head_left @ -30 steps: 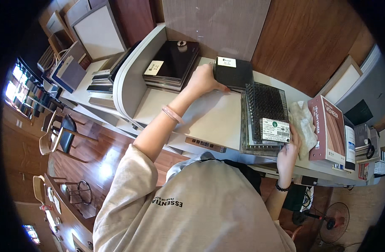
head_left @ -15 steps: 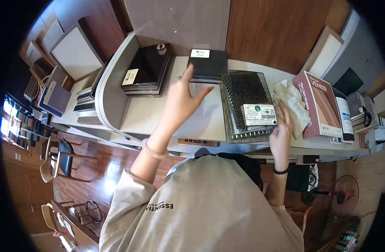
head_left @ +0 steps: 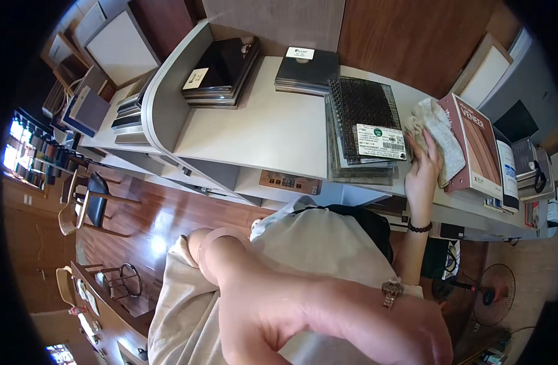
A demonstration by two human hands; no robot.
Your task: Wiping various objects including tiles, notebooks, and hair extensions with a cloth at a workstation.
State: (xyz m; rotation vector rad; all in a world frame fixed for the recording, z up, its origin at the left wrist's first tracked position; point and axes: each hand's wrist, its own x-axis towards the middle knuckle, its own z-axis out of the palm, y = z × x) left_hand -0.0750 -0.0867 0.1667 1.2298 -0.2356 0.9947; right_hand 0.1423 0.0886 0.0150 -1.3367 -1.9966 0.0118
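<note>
My left hand is raised large in front of my shirt, a metal ring on one finger. Thumb and fingers are spread with a gap between them. No object shows in it, though the fingertips curve out of sight. My right hand rests on a crumpled grey-white cloth, fingers stretched out, a dark beaded bracelet at its wrist. Just left of it lies a stack of sample boards with a black mesh-patterned book on top, bearing a white label. Right of the cloth stands a reddish-pink binder.
Dark glossy panels are stacked on the white counter at left, beside a curved divider. Another dark stack lies at the back. Scissors stand at far right. A fan and chair are on the floor.
My left hand has left the counter and come back toward me, now large at the lower middle. My right hand stays at the cloth. The view has shifted slightly.
</note>
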